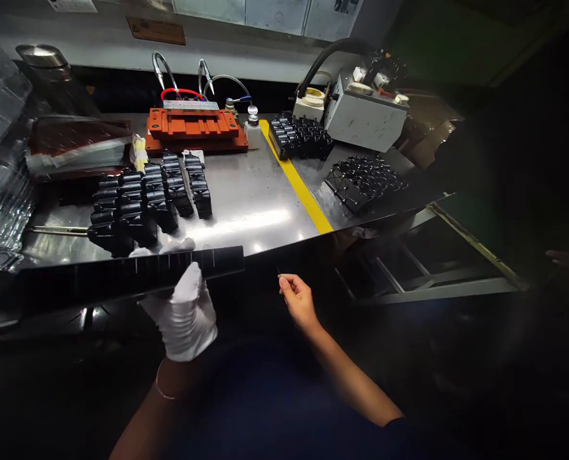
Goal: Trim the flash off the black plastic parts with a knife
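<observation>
My left hand, in a white glove, grips a long black bar-like part in front of the table edge; the thumb lies over its near face and fingertips show behind it. My bare right hand is to the right of the part, apart from it. Its thumb and forefinger pinch a thin dark sliver, too small to name. Beyond the left hand, ribbed black plastic parts stand in rows on the metal table.
An orange fixture stands at the back, beside a small bottle. Right of a yellow stripe are black part clusters and a grey box-shaped machine. Tweezers and stacked clear plastic trays are on the left.
</observation>
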A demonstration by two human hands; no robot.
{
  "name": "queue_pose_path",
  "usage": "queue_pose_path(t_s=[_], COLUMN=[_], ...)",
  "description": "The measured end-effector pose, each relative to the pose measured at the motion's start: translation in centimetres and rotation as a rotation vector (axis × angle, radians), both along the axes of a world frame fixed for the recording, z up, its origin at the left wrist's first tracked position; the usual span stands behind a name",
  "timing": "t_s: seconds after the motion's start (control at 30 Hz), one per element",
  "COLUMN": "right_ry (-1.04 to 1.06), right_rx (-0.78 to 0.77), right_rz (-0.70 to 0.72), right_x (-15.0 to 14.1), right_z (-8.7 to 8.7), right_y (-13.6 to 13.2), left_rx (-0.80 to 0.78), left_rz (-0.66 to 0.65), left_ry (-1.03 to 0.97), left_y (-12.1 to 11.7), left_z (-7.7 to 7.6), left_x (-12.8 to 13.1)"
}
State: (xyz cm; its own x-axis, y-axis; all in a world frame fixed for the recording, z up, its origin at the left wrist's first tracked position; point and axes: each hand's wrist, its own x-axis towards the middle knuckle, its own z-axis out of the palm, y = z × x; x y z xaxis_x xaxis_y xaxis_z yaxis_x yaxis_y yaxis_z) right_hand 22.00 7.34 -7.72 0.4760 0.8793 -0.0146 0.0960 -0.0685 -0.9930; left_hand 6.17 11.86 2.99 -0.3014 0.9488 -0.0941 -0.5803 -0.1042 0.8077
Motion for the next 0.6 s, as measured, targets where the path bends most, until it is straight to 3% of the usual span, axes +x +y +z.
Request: queue_pose_path(t_s=[0.07,0.17,0.3,0.6], right_ry=[-0.052,-0.26,-0.443,-0.462], right_rx=[0.04,0.207,0.336,0.362], right_rz=[0.054,0.204,0.307,0.355], right_x=[0.5,0.7,0.9,0.7], right_z=[1.3,4.1,6.8,7.1], right_y=[-0.3,-0.2,0.1,0.4], left_rx=[0.015,-0.052,-0.032,0.024], left_rz=[0.007,-0.086,-0.103,-0.108], left_ry=[-0.036,-0.117,-0.138,-0.03], left_y=[0.6,1.2,0.9,0.5], left_z=[0.3,-0.4,-1.0,-0.7], left_x=[-0.2,0.5,1.3,1.0])
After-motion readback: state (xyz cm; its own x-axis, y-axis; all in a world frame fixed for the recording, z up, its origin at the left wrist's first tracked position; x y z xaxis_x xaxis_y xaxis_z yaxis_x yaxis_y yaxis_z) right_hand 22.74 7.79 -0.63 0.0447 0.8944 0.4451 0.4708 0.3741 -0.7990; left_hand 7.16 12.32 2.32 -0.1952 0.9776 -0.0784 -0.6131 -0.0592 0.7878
